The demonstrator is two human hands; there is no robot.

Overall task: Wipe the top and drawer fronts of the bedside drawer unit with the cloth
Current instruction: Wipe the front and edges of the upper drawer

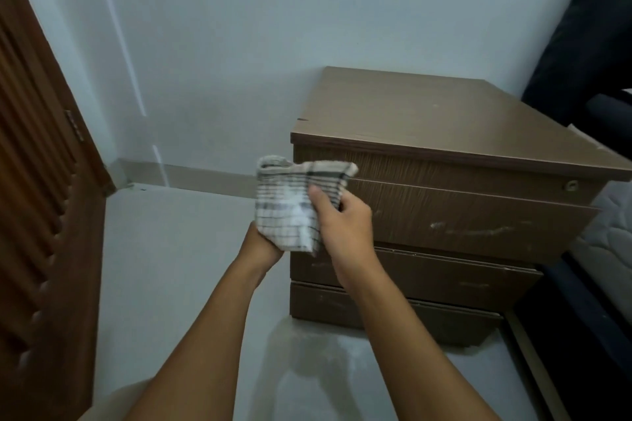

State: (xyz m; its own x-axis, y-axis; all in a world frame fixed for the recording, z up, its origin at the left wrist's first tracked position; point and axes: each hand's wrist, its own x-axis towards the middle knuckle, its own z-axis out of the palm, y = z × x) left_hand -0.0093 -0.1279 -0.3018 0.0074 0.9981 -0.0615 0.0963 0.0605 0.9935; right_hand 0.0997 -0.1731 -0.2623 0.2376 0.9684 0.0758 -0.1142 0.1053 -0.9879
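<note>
Head view: both hands hold the checked cloth (295,205) in the air, just in front of the drawer unit (444,161), at its left corner. Left hand (261,246) grips the cloth's lower edge; right hand (342,219) pinches its right side, thumb on the fabric.

This is a bedroom in a home. A brown wood-grain bedside drawer unit (427,120) with three drawer fronts stands against a pale painted wall (239,27) at centre right, and just beside it, at the right edge of the frame, the quilted white corner of a mattress (610,232) shows under a dark padded headboard (588,27). A louvred brown wooden door (34,147) on a hinge fills the left edge, and a plain skirting board (205,178) meets the pale smooth floor (188,249).
</note>
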